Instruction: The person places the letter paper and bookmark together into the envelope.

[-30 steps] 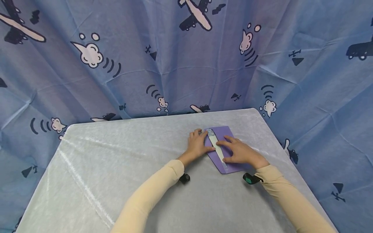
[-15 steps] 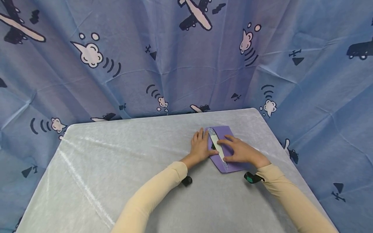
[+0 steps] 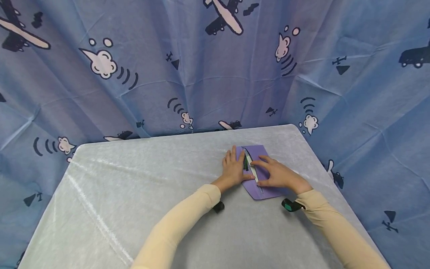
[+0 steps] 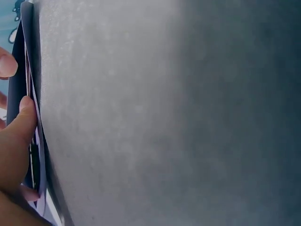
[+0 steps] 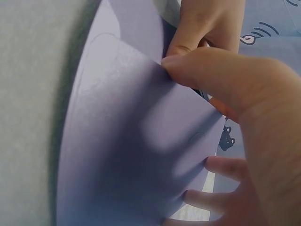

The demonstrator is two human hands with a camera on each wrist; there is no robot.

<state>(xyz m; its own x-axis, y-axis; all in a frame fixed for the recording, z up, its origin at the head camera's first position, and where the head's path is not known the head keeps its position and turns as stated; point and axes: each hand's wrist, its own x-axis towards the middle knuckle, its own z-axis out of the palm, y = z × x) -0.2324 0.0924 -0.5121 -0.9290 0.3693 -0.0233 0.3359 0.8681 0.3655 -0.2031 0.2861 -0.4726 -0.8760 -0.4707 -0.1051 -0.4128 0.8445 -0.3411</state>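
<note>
A flat purple folder-like piece [image 3: 260,150] lies at the right of the table, with a narrow slit running down its middle. Inside the slit a white strip [image 3: 249,158] shows, and beside it something small and dark green [image 3: 246,165]. My left hand [image 3: 232,170] rests on the folder's left part, fingers straight, thumb reaching to the slit. From the right, my right hand [image 3: 280,175] holds the panel along the slit. In the right wrist view its thumb [image 5: 211,70] presses the edge of the purple panel [image 5: 108,155], and its other fingertips meet the far edge.
A pale grey cloth covers the table [image 3: 134,194]. Behind it hangs a blue curtain [image 3: 151,67] printed with airplanes and clouds. Small black cameras sit at the left wrist [image 3: 219,207] and right wrist [image 3: 290,205].
My left hand has slid right over the folder, its fingers straightening. The white strip shows narrower, and the dark green thing has come into sight. My right hand stays nearly still.
</note>
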